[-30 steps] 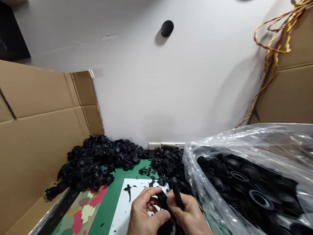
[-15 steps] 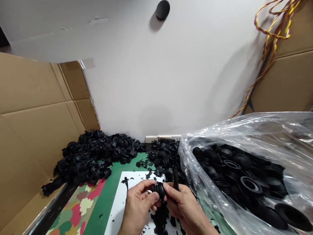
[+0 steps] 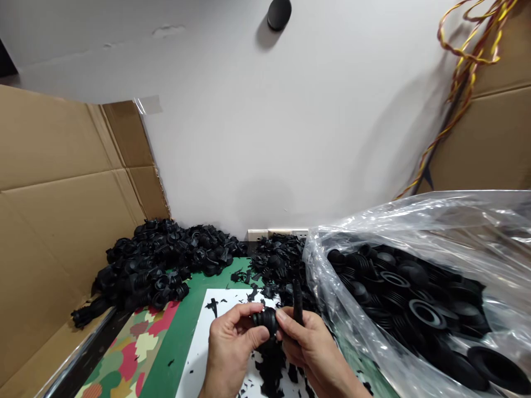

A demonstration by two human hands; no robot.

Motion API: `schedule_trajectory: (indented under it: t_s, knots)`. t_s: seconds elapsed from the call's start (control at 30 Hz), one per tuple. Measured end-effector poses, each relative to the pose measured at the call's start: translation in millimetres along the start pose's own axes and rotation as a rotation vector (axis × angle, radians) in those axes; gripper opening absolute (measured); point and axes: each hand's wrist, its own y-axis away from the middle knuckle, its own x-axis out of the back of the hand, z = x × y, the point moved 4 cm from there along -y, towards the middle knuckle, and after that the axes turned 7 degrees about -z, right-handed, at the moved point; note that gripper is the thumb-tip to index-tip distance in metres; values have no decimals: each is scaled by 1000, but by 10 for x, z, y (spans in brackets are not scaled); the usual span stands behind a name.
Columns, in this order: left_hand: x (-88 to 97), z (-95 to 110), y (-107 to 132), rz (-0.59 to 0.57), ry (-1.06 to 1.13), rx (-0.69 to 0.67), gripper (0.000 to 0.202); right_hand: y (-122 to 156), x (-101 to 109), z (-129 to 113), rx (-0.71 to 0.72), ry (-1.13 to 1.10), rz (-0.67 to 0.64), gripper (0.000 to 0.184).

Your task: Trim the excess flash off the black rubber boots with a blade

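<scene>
A small black ribbed rubber bellows (image 3: 266,319) is pinched between the thumb and fingers of my left hand (image 3: 232,342), above a white board (image 3: 203,337). My right hand (image 3: 309,340) is closed around a slim black-handled tool (image 3: 297,301) that points up and away. Its thumb presses near the right side of the bellows. The tool's working end is hidden by the fingers. Black rubber scraps (image 3: 270,367) lie on the board under both hands.
A heap of ribbed black rubber pieces (image 3: 166,265) lies at the left, against a cardboard sheet (image 3: 62,182). Shredded black trimmings (image 3: 277,257) pile up before a power strip (image 3: 258,235). On the right, a clear plastic bag (image 3: 477,213) holds untrimmed-looking bellows (image 3: 427,313).
The bellows has turned in my left fingers and shifted slightly left, showing more of its side. My right hand has barely moved, still holding the tool.
</scene>
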Motion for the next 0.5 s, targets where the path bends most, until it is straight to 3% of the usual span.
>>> schedule_trajectory:
  t_s: [0.23,0.4,0.5]
  knots:
    - [18,22,6,44,-78,-41,16,-15,30,-7,31,182,31,45]
    - [25,42,21,77,-160,-45,16,98,152,-341,293,473,208,47]
    - [10,54,28,90,-212,-59,17,210,183,-518,442,592,240,50]
